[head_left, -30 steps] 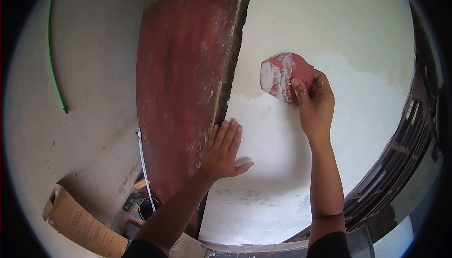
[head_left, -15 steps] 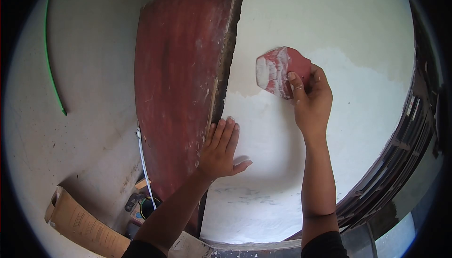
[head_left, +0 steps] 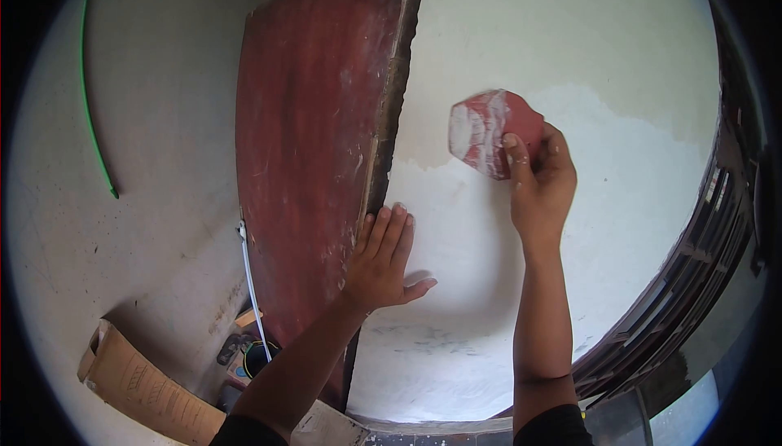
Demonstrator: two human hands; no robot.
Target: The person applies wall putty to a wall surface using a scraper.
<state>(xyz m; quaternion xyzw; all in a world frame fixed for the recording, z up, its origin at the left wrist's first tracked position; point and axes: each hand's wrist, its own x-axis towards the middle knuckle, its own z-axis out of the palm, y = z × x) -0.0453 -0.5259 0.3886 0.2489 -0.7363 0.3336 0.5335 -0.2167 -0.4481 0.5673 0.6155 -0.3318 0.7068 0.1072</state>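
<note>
A red scraper (head_left: pixel 493 132) with white paste smeared over its left part is pinched between the thumb and fingers of my right hand (head_left: pixel 544 185), against or just off the white wall (head_left: pixel 635 193). My left hand (head_left: pixel 384 259) lies flat with its fingers spread, pressed on the wall beside the dark, rough edge of a reddish-brown wooden panel (head_left: pixel 314 120). Nothing is held in it. The wall's lower area looks whiter, with a patchy border against the duller upper area. White specks mark my right thumb.
On the left wall hangs a green hose or cord (head_left: pixel 91 120). A cardboard box (head_left: pixel 151 385) stands at lower left, near a white cable (head_left: pixel 252 283) and small items on the floor. Dark slatted frames (head_left: pixel 676 307) curve along the right side.
My right hand and the red scraper have moved slightly down, and the scraper also a little to the right. My left hand has stayed in place.
</note>
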